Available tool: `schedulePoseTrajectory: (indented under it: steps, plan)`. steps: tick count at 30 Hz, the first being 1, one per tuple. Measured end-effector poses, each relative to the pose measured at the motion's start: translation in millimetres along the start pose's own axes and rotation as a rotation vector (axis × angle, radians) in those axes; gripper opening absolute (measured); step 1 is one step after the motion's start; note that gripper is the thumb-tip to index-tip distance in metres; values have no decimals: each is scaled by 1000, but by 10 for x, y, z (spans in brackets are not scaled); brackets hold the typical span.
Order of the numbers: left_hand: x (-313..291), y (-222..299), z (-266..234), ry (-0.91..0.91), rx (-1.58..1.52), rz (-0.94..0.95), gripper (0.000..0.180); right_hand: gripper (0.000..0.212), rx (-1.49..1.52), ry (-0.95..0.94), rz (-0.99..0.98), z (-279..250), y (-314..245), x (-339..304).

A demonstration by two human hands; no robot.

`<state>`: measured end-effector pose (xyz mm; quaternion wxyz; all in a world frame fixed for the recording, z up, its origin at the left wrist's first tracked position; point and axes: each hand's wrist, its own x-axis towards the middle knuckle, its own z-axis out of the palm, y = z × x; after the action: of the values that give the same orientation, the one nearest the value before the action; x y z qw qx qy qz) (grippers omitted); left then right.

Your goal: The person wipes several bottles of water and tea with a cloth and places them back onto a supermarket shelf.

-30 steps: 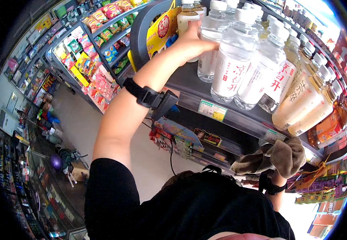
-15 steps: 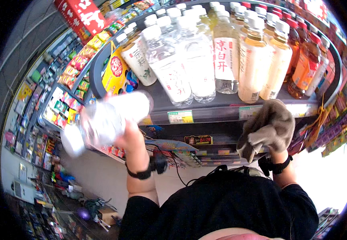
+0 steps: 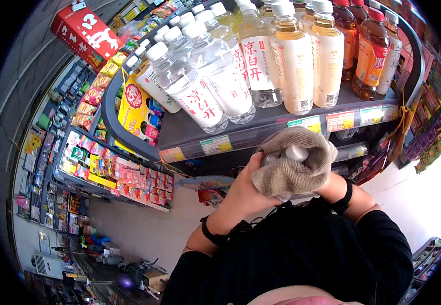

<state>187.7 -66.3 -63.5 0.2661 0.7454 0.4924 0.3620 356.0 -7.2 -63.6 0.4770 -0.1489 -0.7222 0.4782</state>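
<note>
Head view: left hand (image 3: pixel 246 190) grips bottle (image 3: pixel 295 152); right hand (image 3: pixel 327 183), mostly hidden, clutches rag (image 3: pixel 291 168). Rub firmly, bottle steady.

Bottles (image 3: pixel 261 66) on shelf (image 3: pixel 281 127), cloth-wrapped bottle (image 3: pixel 294 162) before it

The scene is evenly and brightly lit from overhead shop lighting, with colours vivid and little glare beyond soft highlights on the clear bottles (image 3: pixel 215 86) at upper centre. Deep shadow sits under the shelf (image 3: pixel 261 129) in the middle. Focus is sharp centrally. Strong fisheye bending curves the shelf edges, and a black vignette rings the frame; detail smears toward the lower left.
</note>
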Motion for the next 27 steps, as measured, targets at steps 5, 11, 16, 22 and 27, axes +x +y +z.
schedulePoseTrajectory:
  steps: [5, 11, 16, 22, 27]
  plan:
    - [50, -73, 78, -9, 232, 81, 74, 38, -443, -64, -132, -241, 325, -96]
    - [55, -131, 267, 44, -35, 232, 84, 48, -314, 85, -6, 36, 39, -211]
    - [-95, -366, 380, 155, -143, 336, 79, 50, -149, 17, 34, 147, 154, -262]
    - [-309, -583, 339, 470, -322, 465, 94, 84, -585, -276, -206, 372, 14, 3]
    - [-171, -704, 350, 526, -729, 571, 83, 80, -352, -166, -77, 489, 399, -6]
